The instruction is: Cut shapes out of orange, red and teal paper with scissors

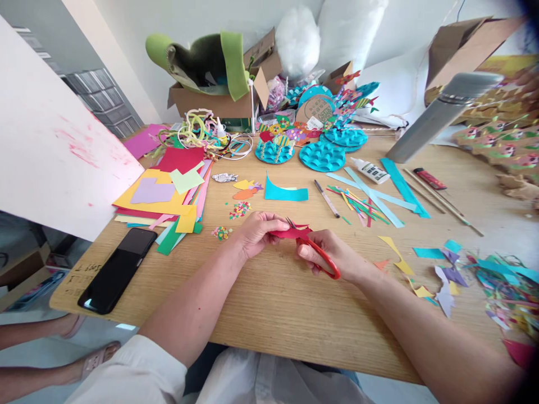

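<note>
A creased piece of red paper [290,233] is held above the wood-grain table [261,303], pinched between the left hand's [261,231] thumb and fingers. The right hand [320,249] curls round smooth-handled red scissors [331,267], metal blades at the paper. Beyond lies 1 curved-edged blue scrap [286,193].
</note>
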`<action>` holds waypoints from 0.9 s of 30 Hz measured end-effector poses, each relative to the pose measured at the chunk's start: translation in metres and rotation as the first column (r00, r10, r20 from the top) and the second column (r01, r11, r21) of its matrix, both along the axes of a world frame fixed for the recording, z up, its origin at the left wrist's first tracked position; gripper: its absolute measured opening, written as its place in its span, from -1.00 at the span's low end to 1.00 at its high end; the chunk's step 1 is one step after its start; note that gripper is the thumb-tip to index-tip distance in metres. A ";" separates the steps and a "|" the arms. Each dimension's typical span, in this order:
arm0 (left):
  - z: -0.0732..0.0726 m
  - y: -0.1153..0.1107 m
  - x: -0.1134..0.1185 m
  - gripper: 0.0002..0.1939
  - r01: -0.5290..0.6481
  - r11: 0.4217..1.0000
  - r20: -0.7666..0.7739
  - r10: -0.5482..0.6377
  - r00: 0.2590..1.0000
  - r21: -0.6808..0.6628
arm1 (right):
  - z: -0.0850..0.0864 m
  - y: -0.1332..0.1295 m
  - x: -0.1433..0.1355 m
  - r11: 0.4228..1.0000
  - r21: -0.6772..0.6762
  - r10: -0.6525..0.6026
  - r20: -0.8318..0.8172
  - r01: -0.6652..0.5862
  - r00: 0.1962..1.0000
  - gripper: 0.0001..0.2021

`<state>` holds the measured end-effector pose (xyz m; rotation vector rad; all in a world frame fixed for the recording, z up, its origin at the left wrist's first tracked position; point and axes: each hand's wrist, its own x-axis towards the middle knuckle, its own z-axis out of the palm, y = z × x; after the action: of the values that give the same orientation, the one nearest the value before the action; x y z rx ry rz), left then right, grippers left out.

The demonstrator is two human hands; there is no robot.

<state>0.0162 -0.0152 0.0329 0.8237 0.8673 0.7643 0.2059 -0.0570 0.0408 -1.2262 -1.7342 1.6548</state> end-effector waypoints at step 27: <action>0.001 -0.002 0.000 -0.71 0.029 0.999 0.016 -0.029 0.999 -0.044 | 0.000 0.001 0.000 0.995 0.027 -0.100 0.021 0.099 0.995 -0.39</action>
<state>0.0162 -0.0171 0.0337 0.7885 0.8541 0.7227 0.2062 -0.0560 0.0408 -1.3017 -1.6741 1.5621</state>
